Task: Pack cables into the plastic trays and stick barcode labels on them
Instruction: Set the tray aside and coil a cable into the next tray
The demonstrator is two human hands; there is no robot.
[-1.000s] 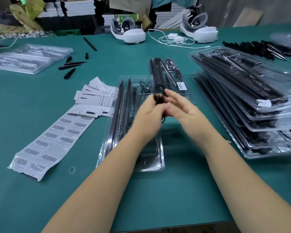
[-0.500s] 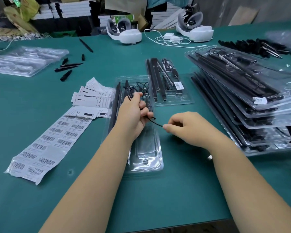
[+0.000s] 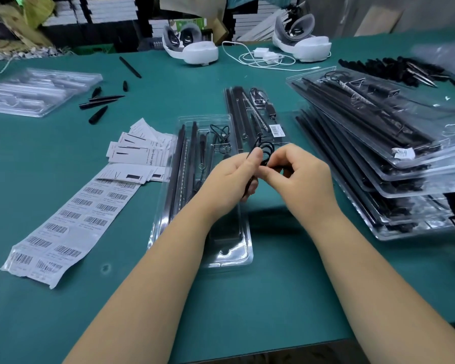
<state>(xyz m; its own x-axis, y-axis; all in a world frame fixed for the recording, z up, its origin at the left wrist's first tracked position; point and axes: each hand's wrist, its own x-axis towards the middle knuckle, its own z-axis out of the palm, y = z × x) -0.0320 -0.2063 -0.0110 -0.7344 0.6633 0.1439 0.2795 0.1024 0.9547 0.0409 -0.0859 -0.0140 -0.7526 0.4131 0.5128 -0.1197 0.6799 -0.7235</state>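
While two hands coil one cable (image 3: pixel 266 151), left hand (image 3: pixel 233 179), right hand (image 3: pixel 298 177), two headsets (image 3: pixel 192 47)

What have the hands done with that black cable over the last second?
Half a second ago the hands were apart, stretching the black cable. Now the left hand and right hand have met again, gripping its coil above the open tray. Label sheet and stacked trays stayed put.

Single head cam, wide-angle, looking forward and down across the green table (image 3: pixel 247 311). Close range: forearms enter from bottom edge, hands at frame centre. Shelving clutter along top edge. No second view to overlap.
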